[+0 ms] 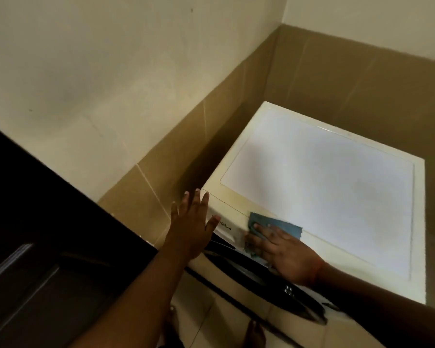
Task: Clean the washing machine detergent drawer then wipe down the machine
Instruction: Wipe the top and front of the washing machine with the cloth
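Washer (324, 187) in tiled corner, cream top lit. Blue cloth (276, 226) on front top edge, draped over front. Right hand (284, 252) flat on cloth, fingers straight, pressing down. Left hand (194, 227) at left front corner, fingers spread, straight, holding nothing. Dark cabinet (48, 234) left.

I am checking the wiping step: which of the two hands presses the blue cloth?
The right hand presses the blue cloth; the left hand is spread and bare.

Right hand (284, 249) hides much of the cloth (284, 226) — drawer lettering (224, 226) (blurred) unreadable.
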The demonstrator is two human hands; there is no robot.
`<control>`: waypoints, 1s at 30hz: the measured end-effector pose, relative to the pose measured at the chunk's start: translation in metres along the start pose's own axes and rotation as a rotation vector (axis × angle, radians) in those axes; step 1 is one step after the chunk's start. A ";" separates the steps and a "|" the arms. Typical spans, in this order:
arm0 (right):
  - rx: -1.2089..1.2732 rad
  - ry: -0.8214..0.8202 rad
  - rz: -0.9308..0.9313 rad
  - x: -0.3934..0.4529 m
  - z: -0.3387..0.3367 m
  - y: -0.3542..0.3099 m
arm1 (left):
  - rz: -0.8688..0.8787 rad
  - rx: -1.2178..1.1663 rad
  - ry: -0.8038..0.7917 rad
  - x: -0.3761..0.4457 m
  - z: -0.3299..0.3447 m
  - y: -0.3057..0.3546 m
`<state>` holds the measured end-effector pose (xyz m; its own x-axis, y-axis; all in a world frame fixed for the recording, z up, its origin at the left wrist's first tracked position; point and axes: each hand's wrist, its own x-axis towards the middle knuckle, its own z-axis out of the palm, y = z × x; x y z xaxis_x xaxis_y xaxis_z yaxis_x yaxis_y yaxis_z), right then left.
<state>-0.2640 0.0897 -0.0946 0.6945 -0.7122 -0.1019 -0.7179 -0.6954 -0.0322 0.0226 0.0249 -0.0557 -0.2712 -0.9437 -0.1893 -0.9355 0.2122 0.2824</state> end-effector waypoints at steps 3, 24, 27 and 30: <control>-0.023 -0.035 0.125 0.046 0.009 -0.023 | 0.103 0.031 -0.026 0.012 -0.002 -0.013; -0.156 0.019 0.465 0.024 0.000 -0.046 | 0.484 0.261 -0.128 0.037 0.009 0.020; -0.112 0.047 0.571 -0.019 0.009 -0.047 | 0.488 0.257 -0.081 0.034 0.008 0.028; -0.013 0.130 0.823 -0.045 0.018 -0.058 | 0.478 0.250 -0.094 0.029 0.009 0.028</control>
<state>-0.2545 0.1638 -0.1058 -0.0514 -0.9983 0.0277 -0.9986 0.0518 0.0140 -0.0139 0.0062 -0.0615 -0.6875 -0.7034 -0.1808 -0.7255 0.6763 0.1277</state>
